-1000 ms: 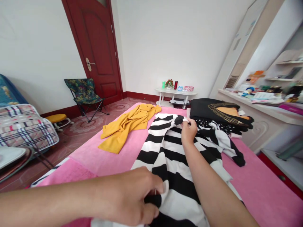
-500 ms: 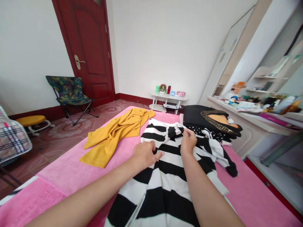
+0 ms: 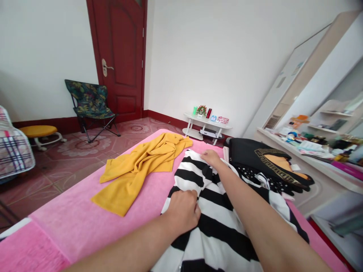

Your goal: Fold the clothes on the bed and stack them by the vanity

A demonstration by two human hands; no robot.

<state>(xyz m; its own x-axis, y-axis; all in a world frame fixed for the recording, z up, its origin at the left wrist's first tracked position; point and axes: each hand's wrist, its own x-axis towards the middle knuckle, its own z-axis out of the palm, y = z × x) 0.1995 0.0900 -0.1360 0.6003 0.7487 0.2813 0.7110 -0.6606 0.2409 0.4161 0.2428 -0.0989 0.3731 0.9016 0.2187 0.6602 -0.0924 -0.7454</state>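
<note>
A black-and-white striped zip-up top [image 3: 218,219] lies spread on the pink bed cover [image 3: 70,204], its collar end pointing away from me. My left hand [image 3: 184,209] is closed over the middle of its front, fingers curled into the cloth. Farther up, my right hand [image 3: 211,156] pinches the fabric near the far left edge by the neck. My right forearm crosses above the top and hides part of it. One striped sleeve reaches out to the right.
A yellow garment [image 3: 144,162] lies crumpled on the left of the bed. Folded dark clothes [image 3: 246,151] are stacked at the right. Beyond stand a small white table [image 3: 195,118], a folding chair [image 3: 90,102] and a cluttered dresser [image 3: 306,155].
My right hand has moved left and farther away along the neck of the top. My left hand has come a little nearer and closed on the cloth. The view has shifted slightly.
</note>
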